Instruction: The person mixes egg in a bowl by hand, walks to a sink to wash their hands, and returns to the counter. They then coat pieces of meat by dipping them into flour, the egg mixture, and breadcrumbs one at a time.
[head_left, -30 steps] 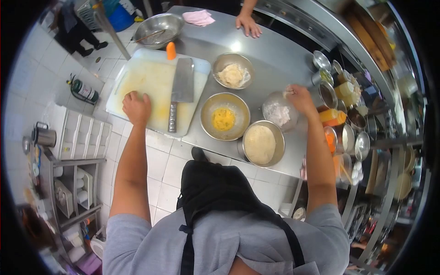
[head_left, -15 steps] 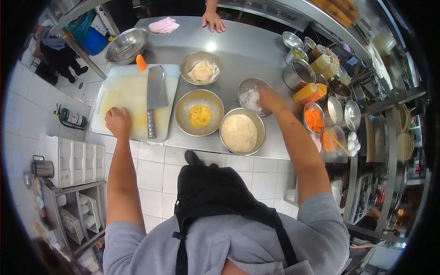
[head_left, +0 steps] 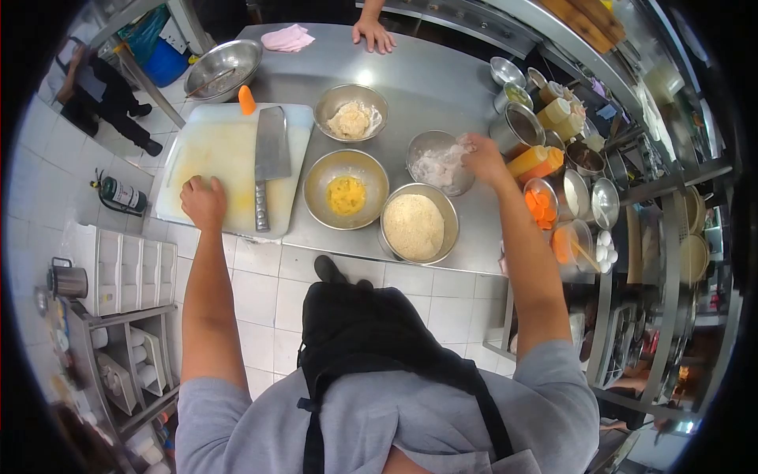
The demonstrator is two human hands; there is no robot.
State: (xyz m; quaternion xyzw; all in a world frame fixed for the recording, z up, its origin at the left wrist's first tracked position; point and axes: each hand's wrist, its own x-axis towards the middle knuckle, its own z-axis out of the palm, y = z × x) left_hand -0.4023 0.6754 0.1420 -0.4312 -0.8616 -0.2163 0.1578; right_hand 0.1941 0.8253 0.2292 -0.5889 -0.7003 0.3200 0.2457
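Note:
My right hand [head_left: 485, 159] is closed at the right rim of a metal bowl [head_left: 418, 141] holding white, flour-like powder with lumps in it. My left hand [head_left: 204, 203] rests on a pale cutting board [head_left: 178, 162], fingers loosely bent and slightly apart, holding nothing. To its right a cleaver [head_left: 273, 146] lies on the board, handle toward me. Between board and powder bowl stands a bowl with yellow beaten egg [head_left: 346, 195]. Nearest me is a bowl of pale crumbs [head_left: 414, 227]; farther back, one contains a floury lump [head_left: 352, 120].
A large bowl [head_left: 229, 67] with a thin stick and a pink cloth [head_left: 287, 38] are at the back left. Across the table rests another person's hand [head_left: 373, 35]. Sauce bottles [head_left: 533, 162], sliced carrots [head_left: 541, 207] and eggs [head_left: 606, 251] crowd the right side.
My right hand has shifted slightly right and up, from over the powder bowl to its rim. The powder now looks smeared and lies differently. My left hand stays on the board.

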